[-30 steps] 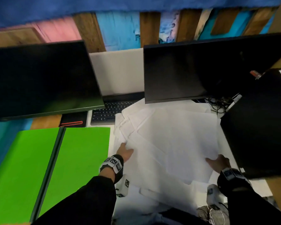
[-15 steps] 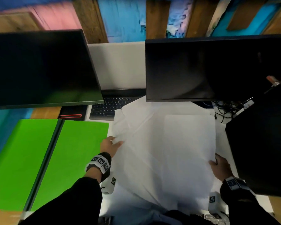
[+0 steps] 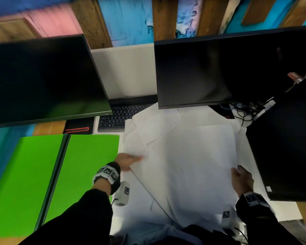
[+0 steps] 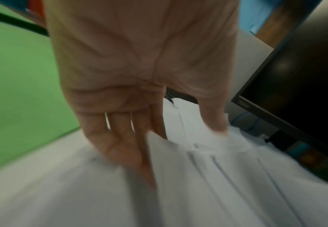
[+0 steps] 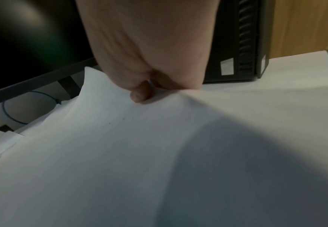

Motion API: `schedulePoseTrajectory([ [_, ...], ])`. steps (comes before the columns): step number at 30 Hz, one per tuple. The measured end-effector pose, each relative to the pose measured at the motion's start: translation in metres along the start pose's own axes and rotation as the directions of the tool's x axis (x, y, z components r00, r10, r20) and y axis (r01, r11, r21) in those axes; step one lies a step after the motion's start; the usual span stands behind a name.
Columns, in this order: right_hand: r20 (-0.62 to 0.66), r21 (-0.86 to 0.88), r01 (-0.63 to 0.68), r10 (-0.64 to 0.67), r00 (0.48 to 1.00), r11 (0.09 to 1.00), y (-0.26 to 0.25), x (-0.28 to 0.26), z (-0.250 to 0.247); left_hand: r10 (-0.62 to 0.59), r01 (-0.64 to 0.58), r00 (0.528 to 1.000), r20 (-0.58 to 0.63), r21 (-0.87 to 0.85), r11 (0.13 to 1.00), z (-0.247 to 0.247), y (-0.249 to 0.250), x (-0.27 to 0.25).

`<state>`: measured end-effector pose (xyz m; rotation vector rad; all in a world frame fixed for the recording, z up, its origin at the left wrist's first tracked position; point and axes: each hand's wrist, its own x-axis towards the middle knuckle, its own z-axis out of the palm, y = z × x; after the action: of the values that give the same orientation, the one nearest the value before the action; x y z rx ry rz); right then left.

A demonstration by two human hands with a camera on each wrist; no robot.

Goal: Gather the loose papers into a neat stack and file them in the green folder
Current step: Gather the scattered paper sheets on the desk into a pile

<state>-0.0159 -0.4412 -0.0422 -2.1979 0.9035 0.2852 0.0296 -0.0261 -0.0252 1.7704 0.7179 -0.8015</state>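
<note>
Painted planks in pink, blue and bare wood back a white desk point(image 3: 288, 212) crowded with two dark monitors, the left monitor point(image 3: 42, 78) and the right monitor point(image 3: 228, 68), a keyboard point(image 3: 117, 117) between them and a black computer tower point(image 3: 286, 147) at the right. Loose papers point(image 3: 184, 165) lie fanned and overlapping across the middle of the desk, their corners pointing different ways, some reaching under the right monitor. The green folder point(image 3: 51, 174) lies open flat at the left, just beside the sheets, with nothing in it. The left hand point(image 3: 126, 160) has its fingers nearly straight, slipped under the left edge of the pile with the thumb on top. The right hand point(image 3: 241, 177) pinches the right edge, thumb pressed on the top sheet and the other fingers hidden beneath, so the paper puckers there. The sheets look only half gathered. Squeezing them together from here could buckle or crease the upper ones, because the edges are not squared. Those tucked under the monitor, or lying loose at the near edge, may be left behind or slide off the desk. The tower stands close to the right hand and could catch a corner.
</note>
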Motion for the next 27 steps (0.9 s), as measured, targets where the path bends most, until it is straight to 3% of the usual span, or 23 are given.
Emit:
schedulePoseTrajectory([
  [2, 0.072, 0.016, -0.028, 0.027, 0.997, 0.999, 0.006, 0.003, 0.005, -0.007, 0.002, 0.998, 0.055, 0.087, 0.996, 0.001, -0.020, -0.007],
  [4, 0.162, 0.007, -0.021, 0.020, 0.987, 1.000, 0.009, 0.007, 0.011, 0.086, -0.071, 0.989, -0.118, 0.130, 0.989, 0.004, -0.034, -0.005],
  [6, 0.195, -0.050, -0.015, 0.024, 0.980, 0.999, 0.006, 0.005, 0.010, 0.143, -0.114, 0.915, -0.377, 0.098, 0.989, 0.004, -0.034, 0.001],
  [7, 0.151, -0.075, -0.020, 0.031, 0.988, 0.997, 0.005, 0.005, 0.009, 0.137, -0.121, 0.868, -0.478, 0.063, 0.991, 0.003, -0.029, 0.000],
  [9, -0.054, -0.096, -0.003, -0.003, 0.999, 0.995, -0.004, 0.005, 0.001, 0.099, -0.139, 0.793, -0.601, -0.021, 0.990, 0.001, -0.022, 0.001],
  [11, -0.208, -0.103, 0.023, -0.045, 0.977, 0.994, -0.015, 0.001, -0.003, 0.056, -0.168, 0.799, -0.598, -0.134, 0.977, 0.005, -0.012, -0.001],
  [12, -0.203, -0.109, 0.030, -0.052, 0.978, 0.994, -0.019, 0.000, -0.003, 0.044, -0.176, 0.821, -0.569, -0.181, 0.968, 0.010, -0.007, -0.003],
  [13, -0.151, -0.119, 0.044, -0.062, 0.987, 0.992, -0.021, 0.001, -0.001, 0.043, -0.166, 0.849, -0.527, -0.188, 0.968, 0.018, -0.003, -0.005],
  [15, 0.076, -0.165, 0.126, -0.115, 0.990, 0.978, -0.023, 0.005, 0.007, 0.097, -0.138, 0.880, -0.465, -0.055, 0.989, 0.034, 0.003, -0.007],
  [17, 0.316, -0.179, 0.223, -0.159, 0.935, 0.958, -0.022, 0.010, 0.011, 0.156, -0.131, 0.880, -0.449, 0.088, 0.988, 0.047, 0.005, -0.009],
  [19, 0.379, -0.110, 0.250, -0.192, 0.905, 0.962, -0.022, 0.015, 0.013, 0.180, -0.134, 0.887, -0.425, 0.136, 0.982, 0.051, 0.005, -0.007],
  [23, 0.495, 0.172, 0.167, -0.232, 0.837, 0.971, -0.040, 0.013, 0.021, 0.181, -0.167, 0.936, -0.302, 0.072, 0.983, 0.052, 0.001, -0.003],
  [25, 0.481, 0.189, 0.189, -0.258, 0.838, 0.964, -0.049, 0.012, 0.031, 0.152, -0.169, 0.937, -0.315, -0.028, 0.985, 0.048, 0.000, 0.001],
  [27, 0.363, 0.186, 0.186, -0.244, 0.899, 0.965, -0.051, 0.015, 0.037, 0.084, -0.154, 0.924, -0.374, -0.161, 0.975, 0.040, -0.002, 0.003],
])
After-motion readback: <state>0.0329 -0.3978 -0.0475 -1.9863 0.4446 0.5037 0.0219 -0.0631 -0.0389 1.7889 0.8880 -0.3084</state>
